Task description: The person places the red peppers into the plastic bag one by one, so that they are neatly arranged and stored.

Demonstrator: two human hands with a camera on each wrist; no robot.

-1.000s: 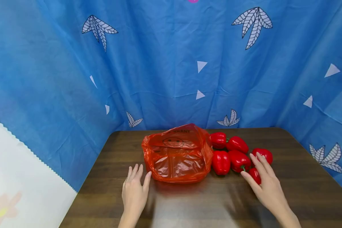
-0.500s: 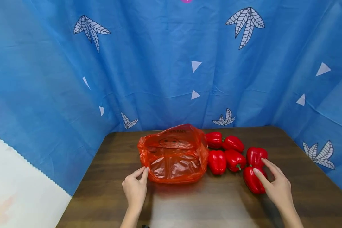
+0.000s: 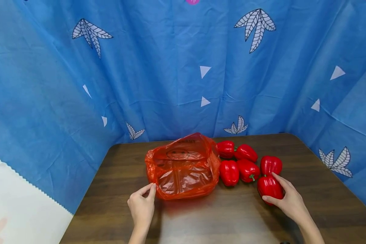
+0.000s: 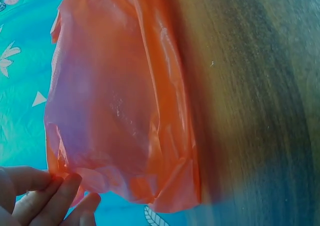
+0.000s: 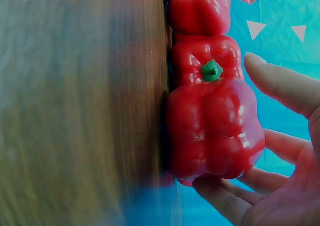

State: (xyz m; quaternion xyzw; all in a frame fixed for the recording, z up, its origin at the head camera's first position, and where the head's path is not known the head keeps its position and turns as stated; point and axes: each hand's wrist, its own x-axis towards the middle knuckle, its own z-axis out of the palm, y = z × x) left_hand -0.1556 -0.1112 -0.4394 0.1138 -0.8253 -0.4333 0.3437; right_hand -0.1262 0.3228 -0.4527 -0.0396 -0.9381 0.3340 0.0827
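Note:
A red translucent plastic bag point(image 3: 183, 169) lies with its mouth spread wide on the table. My left hand point(image 3: 141, 203) pinches the bag's near left rim between thumb and fingers; in the left wrist view the fingers point(image 4: 60, 198) meet at the plastic's edge. On the right, my right hand point(image 3: 288, 200) reaches around the nearest red bell pepper point(image 5: 215, 131). Its fingers lie along the pepper's far side, while the thumb point(image 5: 280, 83) is spread away from it in the right wrist view. Another bell pepper point(image 3: 271, 165) sits right behind that one.
Several more red bell peppers, including one with a green stem point(image 3: 248, 170), stand between the bag and my right hand. The dark wooden table point(image 3: 213, 217) ends at a blue patterned curtain point(image 3: 170, 84) behind. White cloth point(image 3: 21, 203) hangs at the left.
My left hand has come to the bag's rim and pinched it. My right hand has moved around the nearest pepper, which now sits more in view. The head view has shifted slightly right.

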